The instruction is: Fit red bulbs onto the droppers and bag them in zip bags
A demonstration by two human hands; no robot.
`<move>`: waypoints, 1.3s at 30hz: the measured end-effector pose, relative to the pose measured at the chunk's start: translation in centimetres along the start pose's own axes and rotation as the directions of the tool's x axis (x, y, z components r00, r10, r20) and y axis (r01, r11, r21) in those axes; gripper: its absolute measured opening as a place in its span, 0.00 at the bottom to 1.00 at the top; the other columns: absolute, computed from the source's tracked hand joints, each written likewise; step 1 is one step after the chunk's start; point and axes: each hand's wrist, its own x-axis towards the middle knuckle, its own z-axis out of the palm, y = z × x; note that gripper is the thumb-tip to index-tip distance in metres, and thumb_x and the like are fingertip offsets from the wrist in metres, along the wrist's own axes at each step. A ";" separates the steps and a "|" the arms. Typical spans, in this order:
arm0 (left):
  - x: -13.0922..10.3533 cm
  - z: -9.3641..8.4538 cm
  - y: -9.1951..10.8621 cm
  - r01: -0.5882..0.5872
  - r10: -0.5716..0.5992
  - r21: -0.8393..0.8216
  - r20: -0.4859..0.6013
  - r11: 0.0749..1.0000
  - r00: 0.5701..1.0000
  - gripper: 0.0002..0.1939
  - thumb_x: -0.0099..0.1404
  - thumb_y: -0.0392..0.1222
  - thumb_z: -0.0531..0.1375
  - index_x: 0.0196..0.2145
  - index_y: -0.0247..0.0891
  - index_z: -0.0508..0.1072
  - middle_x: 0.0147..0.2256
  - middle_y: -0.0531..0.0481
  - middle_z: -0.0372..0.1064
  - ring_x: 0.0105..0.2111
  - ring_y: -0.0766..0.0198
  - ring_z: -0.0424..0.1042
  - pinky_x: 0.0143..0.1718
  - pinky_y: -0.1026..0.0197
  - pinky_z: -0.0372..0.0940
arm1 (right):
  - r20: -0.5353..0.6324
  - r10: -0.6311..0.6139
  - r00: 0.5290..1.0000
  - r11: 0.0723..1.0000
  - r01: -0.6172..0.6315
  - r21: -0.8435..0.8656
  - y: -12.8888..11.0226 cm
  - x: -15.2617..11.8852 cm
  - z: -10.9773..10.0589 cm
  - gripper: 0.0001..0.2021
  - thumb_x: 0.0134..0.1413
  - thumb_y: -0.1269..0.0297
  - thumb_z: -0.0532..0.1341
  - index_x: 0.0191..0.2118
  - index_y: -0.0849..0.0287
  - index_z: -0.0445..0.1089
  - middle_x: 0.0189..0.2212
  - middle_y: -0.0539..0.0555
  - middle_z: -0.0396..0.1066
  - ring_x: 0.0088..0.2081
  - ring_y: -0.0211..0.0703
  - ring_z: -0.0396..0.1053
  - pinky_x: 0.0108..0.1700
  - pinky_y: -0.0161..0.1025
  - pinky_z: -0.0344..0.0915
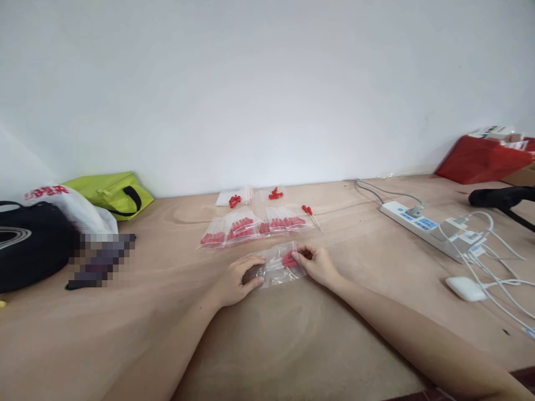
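Observation:
Just above the table, in the middle of the head view, is a clear plastic zip bag (273, 273) with several red-ended, pale-stemmed pieces (288, 259) inside, which look like droppers. My left hand (238, 280) grips the bag's left end between thumb and fingers. At the opposite end, my right hand (316, 264) pinches the bag beside the red ends. Beyond my hands lies a row of filled clear bags (238, 229) showing similar red ends. Two loose red-ended droppers (308, 210) rest to the right of that row.
Small red pieces (234, 201) lie on a bag near the wall, more (275, 193) to their right. A white power strip (422, 225) with cables and a white charger (466, 289) occupy the right. Left are a black bag (35, 248) and a lime-green bag (115, 192).

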 end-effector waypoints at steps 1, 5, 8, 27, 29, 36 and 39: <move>0.0 0.0 0.0 -0.006 0.006 -0.002 -0.003 1.000 1.000 0.16 0.60 0.44 0.55 0.46 0.41 0.66 0.47 0.48 0.67 0.50 0.58 0.63 0.51 0.55 0.58 | 0.036 -0.024 0.999 0.998 0.027 -0.062 0.0 0.0 -0.1 0.08 0.48 0.61 0.56 0.28 0.59 0.69 0.27 0.52 0.72 0.29 0.40 0.68 0.34 0.39 0.64; 0.1 0.0 -0.2 -0.024 0.024 -0.006 0.003 1.000 1.000 0.16 0.60 0.43 0.55 0.46 0.40 0.66 0.47 0.47 0.67 0.51 0.59 0.62 0.51 0.55 0.58 | -0.081 -0.039 0.996 0.979 0.022 -0.201 0.3 2.0 -1.9 0.09 0.47 0.62 0.55 0.27 0.59 0.70 0.27 0.52 0.71 0.29 0.40 0.67 0.33 0.38 0.63; 0.1 0.0 -0.2 -0.012 0.012 -0.013 0.010 1.000 1.000 0.15 0.60 0.43 0.55 0.46 0.41 0.66 0.47 0.48 0.66 0.51 0.58 0.61 0.52 0.53 0.57 | -0.332 0.050 0.942 0.940 -0.157 -0.304 0.4 5.5 -4.3 0.07 0.45 0.64 0.55 0.30 0.60 0.68 0.27 0.53 0.70 0.28 0.39 0.66 0.31 0.35 0.62; 0.0 0.2 -0.2 -0.025 0.024 -0.040 -0.011 0.999 1.000 0.15 0.59 0.44 0.56 0.44 0.40 0.68 0.48 0.47 0.67 0.51 0.58 0.62 0.52 0.53 0.57 | -0.397 0.300 0.867 0.925 -0.366 -0.099 -0.2 7.5 -6.7 0.26 0.46 0.67 0.54 0.53 0.63 0.50 0.17 0.43 0.60 0.17 0.35 0.62 0.19 0.32 0.60; 0.0 0.1 -0.2 -0.021 0.020 -0.042 -0.009 0.999 1.000 0.15 0.59 0.44 0.56 0.44 0.41 0.68 0.48 0.48 0.67 0.51 0.58 0.62 0.52 0.53 0.57 | -0.353 0.235 0.905 0.972 -0.223 0.076 -0.2 5.1 -5.8 0.33 0.45 0.65 0.55 0.56 0.62 0.41 0.17 0.40 0.57 0.16 0.35 0.61 0.18 0.32 0.60; 0.1 0.2 -0.4 -0.020 0.020 -0.034 -0.001 0.999 1.000 0.15 0.59 0.44 0.55 0.45 0.42 0.68 0.48 0.48 0.67 0.51 0.58 0.61 0.53 0.53 0.56 | -0.424 0.162 0.891 0.958 -0.038 0.285 0.1 1.8 -2.2 0.28 0.44 0.59 0.57 0.49 0.53 0.42 0.25 0.43 0.58 0.19 0.36 0.66 0.23 0.36 0.67; 0.1 0.2 -0.4 -0.021 0.021 -0.026 0.001 0.999 1.000 0.15 0.60 0.44 0.55 0.45 0.42 0.68 0.48 0.49 0.67 0.52 0.58 0.61 0.52 0.54 0.57 | -0.437 0.168 0.884 0.942 -0.013 0.337 -0.1 2.1 -1.3 0.25 0.44 0.60 0.57 0.46 0.52 0.43 0.25 0.43 0.59 0.21 0.37 0.67 0.24 0.37 0.69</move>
